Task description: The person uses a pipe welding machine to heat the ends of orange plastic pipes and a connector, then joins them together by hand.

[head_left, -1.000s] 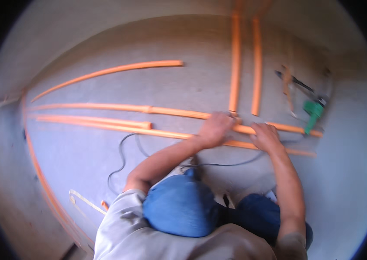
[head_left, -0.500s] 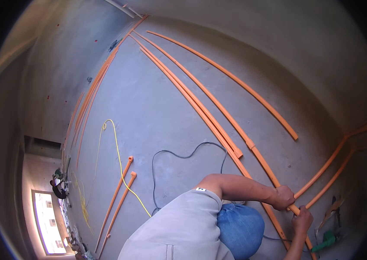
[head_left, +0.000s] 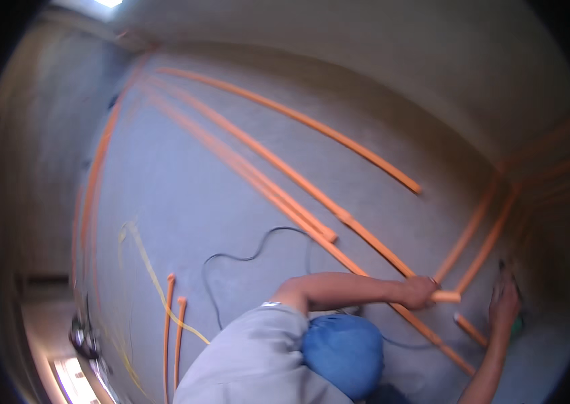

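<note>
Near the lower right, my left hand [head_left: 419, 293] is closed round the end of an orange pipe [head_left: 450, 296], whose short tip sticks out past my fingers. Another orange pipe piece [head_left: 471, 330] lies just below it, separated by a gap. My right hand [head_left: 504, 303] is farther right, over a green tool [head_left: 518, 326] and a dark tool [head_left: 501, 266] at the floor's edge; motion blur hides how its fingers hold them. Two orange pipes run up from beside my left hand toward the right wall.
Long orange pipes [head_left: 285, 128] lie across the grey floor [head_left: 197, 168] and along the left edge. A black cable [head_left: 244, 258] and yellow cable [head_left: 157, 283] loop nearby, beside two short pipes [head_left: 169, 310]. A crouching person [head_left: 84, 337] is at the far lower left, near a bright opening [head_left: 73, 380].
My right hand has left the pipe and moved right to the tools. The pipe under my hands now shows a gap, with the left hand's end angled aside. The view has shifted.
</note>
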Action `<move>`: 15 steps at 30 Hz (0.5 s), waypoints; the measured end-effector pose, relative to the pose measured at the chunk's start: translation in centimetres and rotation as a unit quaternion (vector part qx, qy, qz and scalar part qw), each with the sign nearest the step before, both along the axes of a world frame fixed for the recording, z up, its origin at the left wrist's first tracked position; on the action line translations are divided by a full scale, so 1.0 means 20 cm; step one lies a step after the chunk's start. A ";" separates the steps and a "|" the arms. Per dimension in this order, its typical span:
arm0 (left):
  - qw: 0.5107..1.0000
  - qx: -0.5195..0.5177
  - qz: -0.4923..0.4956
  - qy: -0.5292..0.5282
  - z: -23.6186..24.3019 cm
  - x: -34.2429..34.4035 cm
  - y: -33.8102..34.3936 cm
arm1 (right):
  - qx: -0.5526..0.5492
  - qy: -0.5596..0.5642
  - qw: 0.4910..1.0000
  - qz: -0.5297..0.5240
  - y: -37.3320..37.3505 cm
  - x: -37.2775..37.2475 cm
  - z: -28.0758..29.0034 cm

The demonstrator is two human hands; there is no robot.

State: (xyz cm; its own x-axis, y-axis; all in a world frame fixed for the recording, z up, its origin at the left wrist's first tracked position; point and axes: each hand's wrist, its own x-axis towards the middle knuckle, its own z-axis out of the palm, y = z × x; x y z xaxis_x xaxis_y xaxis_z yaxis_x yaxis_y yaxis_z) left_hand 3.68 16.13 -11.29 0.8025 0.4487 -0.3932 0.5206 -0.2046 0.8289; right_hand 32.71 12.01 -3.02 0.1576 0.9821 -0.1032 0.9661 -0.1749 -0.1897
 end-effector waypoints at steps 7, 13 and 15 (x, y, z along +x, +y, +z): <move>0.997 -0.046 -0.019 0.066 0.07 -0.14 -0.12 | 0.184 -0.085 0.921 -0.334 -0.24 0.87 0.09; 0.994 -0.056 -0.086 0.037 0.02 -0.02 -0.26 | -0.041 0.087 0.855 -0.509 -0.83 1.04 -0.18; 0.997 -0.039 0.003 0.069 -0.01 -0.11 -0.24 | -0.074 0.168 0.840 -0.511 -0.69 0.79 -0.33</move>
State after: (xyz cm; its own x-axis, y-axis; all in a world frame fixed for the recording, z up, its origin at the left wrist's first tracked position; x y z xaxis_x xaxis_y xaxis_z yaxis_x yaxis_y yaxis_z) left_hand 1.39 11.38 -11.51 0.7357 0.4180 -0.5329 0.6314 -0.1386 0.7629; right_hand 48.44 -1.78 -9.56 0.8477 0.3253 -0.4190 0.1942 -0.9254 -0.3255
